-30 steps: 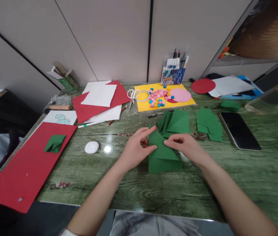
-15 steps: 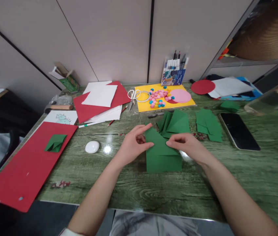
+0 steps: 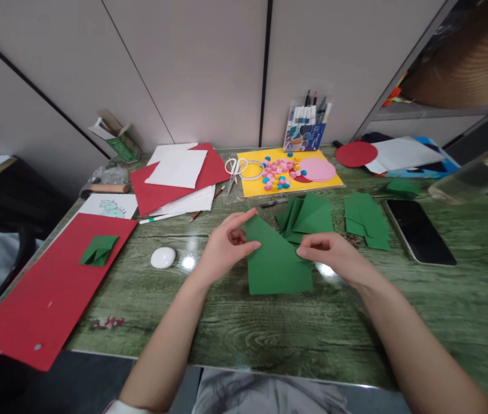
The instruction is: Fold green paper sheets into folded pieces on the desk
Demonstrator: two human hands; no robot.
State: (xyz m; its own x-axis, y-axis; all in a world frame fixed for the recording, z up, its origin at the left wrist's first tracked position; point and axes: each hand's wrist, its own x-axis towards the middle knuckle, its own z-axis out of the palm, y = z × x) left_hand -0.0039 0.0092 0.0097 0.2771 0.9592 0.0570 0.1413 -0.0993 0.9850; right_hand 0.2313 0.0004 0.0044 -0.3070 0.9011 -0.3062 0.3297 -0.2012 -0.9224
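A green sheet of paper (image 3: pixel 277 261) with a slanted upper edge is held between both hands, low over the table. My left hand (image 3: pixel 229 244) pinches its left side between thumb and fingers. At the slanted edge on the right, my right hand (image 3: pixel 327 253) grips the paper between thumb and forefinger. Just behind lie folded green paper pieces (image 3: pixel 312 214), partly overlapped by the held sheet. More flat green cut pieces (image 3: pixel 367 221) are stacked to the right, beside a dark-screened phone (image 3: pixel 419 230).
A white oval object (image 3: pixel 163 257) lies left of my hands. A red sheet (image 3: pixel 54 293) bears a small folded green piece (image 3: pixel 99 250). Scissors (image 3: pixel 234 169), a yellow sheet (image 3: pixel 250 187) with small coloured balls and a marker pack (image 3: pixel 306 129) stand along the back. At right is a clear cup (image 3: pixel 463 178).
The green sheet has shifted slightly left, and its lower fold line no longer shows. My left hand moved a little left; my right hand is now farther along the slanted edge.
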